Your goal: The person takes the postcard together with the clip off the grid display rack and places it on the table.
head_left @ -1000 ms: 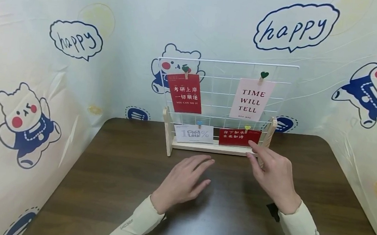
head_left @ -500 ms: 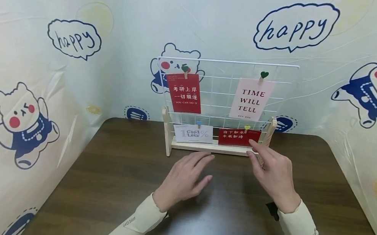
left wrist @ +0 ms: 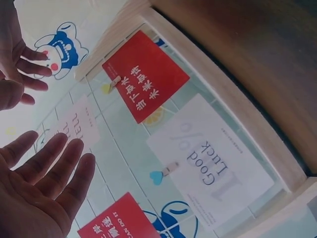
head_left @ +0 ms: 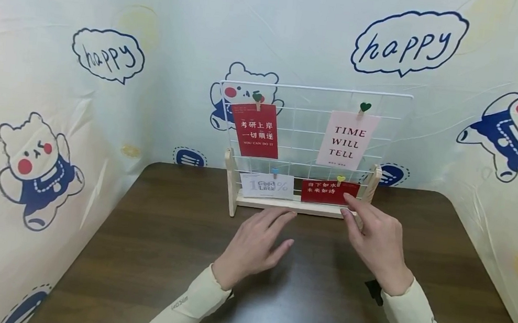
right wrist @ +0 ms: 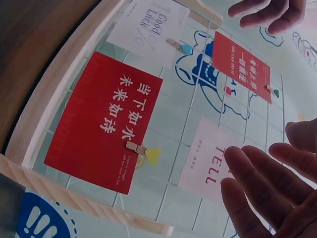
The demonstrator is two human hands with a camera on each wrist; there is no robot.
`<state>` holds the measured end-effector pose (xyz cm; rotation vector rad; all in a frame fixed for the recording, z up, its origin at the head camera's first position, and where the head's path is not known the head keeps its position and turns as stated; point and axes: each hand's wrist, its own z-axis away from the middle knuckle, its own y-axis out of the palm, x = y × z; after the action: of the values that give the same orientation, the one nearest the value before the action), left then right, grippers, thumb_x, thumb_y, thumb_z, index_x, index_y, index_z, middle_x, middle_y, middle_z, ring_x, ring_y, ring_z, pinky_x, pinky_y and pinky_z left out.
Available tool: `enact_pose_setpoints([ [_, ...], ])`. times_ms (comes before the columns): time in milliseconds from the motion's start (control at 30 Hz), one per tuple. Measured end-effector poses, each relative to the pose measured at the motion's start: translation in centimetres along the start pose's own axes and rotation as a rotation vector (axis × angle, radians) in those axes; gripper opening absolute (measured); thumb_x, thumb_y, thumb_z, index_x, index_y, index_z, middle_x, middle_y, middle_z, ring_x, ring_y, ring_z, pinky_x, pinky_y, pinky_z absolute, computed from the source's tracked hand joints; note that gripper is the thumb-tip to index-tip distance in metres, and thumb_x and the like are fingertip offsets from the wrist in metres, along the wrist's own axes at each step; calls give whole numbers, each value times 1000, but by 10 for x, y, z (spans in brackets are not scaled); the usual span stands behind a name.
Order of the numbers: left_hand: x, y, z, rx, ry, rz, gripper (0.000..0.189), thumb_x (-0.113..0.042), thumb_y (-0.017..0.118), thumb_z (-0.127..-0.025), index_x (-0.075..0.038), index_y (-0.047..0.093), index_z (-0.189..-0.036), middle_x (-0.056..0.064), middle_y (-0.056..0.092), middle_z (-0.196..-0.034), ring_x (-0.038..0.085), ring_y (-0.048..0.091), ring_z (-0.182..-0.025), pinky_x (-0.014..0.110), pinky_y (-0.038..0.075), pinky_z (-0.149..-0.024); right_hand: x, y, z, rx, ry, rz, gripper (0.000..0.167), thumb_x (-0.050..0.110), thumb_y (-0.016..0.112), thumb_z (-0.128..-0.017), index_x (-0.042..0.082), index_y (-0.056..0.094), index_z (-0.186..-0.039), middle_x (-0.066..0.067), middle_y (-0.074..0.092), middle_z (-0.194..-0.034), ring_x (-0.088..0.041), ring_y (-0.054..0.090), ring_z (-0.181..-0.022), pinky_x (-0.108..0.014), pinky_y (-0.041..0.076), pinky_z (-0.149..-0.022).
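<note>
A white wire grid rack (head_left: 298, 147) on a wooden stand (head_left: 229, 185) bears several clipped cards. Upper left hangs a red card (head_left: 258, 135) on a green heart clothespin; upper right, a pale pink card (head_left: 344, 139) on another. Below are a white "Good Luck" card (left wrist: 208, 163) with a blue heart clip (left wrist: 159, 175) and a red card (right wrist: 104, 124) with a yellow heart clip (right wrist: 148, 152). My left hand (head_left: 254, 242) hovers before the stand, fingers relaxed, holding nothing. My right hand (head_left: 374, 239) is in front of the lower red card, fingers loosely bent, also holding nothing.
The rack stands at the back of a dark brown wooden table (head_left: 145, 255). A pale curtain (head_left: 179, 21) printed with bears and "happy" bubbles surrounds the table on the back and both sides.
My left hand has shifted slightly forward toward the stand. The head view has tilted a little. The right hand, rack and cards stay as they were.
</note>
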<state>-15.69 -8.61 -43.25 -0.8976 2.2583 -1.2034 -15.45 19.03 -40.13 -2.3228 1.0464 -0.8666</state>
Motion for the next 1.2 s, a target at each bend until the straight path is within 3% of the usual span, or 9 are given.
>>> enact_pose_setpoints([
  [100, -1, -1, -1, -6, 2, 10, 61, -37, 75, -94, -15, 56, -147, 4, 63, -146, 21, 65, -130, 39, 57, -108, 1, 0, -2, -3, -10, -2, 43, 9, 84, -85, 4, 73, -127, -18, 80, -111, -18, 64, -55, -24, 50, -50],
  [300, 0, -6, -5, -8, -23, 3, 61, -39, 76, -92, -17, 56, -146, 4, 64, -146, 20, 65, -130, 38, 57, -107, 3, 0, -8, -15, -47, -8, 44, 8, 84, -85, 2, 73, -127, -18, 79, -113, -30, 78, -80, -41, 62, -60],
  [600, 2, -12, -18, -46, -18, 16, 62, -41, 76, -92, -17, 56, -145, 3, 64, -145, 19, 65, -131, 36, 56, -108, 4, -4, -15, -30, -49, 11, 44, 5, 85, -84, 2, 73, -126, -19, 79, -114, -33, 79, -84, -44, 63, -64],
  [967, 1, -20, -33, -100, -28, 40, 63, -41, 75, -92, -16, 56, -146, 3, 64, -145, 20, 64, -132, 37, 53, -112, 5, -8, -23, -57, -62, 15, 41, 7, 82, -88, 2, 73, -127, -20, 78, -115, -33, 78, -80, -34, 57, -55],
  [1200, 2, -24, -40, -128, -19, 29, 60, -41, 73, -94, -14, 57, -145, 5, 65, -145, 20, 66, -131, 37, 53, -112, 5, -10, -28, -73, -66, 21, 38, 7, 81, -89, 1, 74, -125, -19, 79, -112, -25, 67, -58, -20, 41, -47],
])
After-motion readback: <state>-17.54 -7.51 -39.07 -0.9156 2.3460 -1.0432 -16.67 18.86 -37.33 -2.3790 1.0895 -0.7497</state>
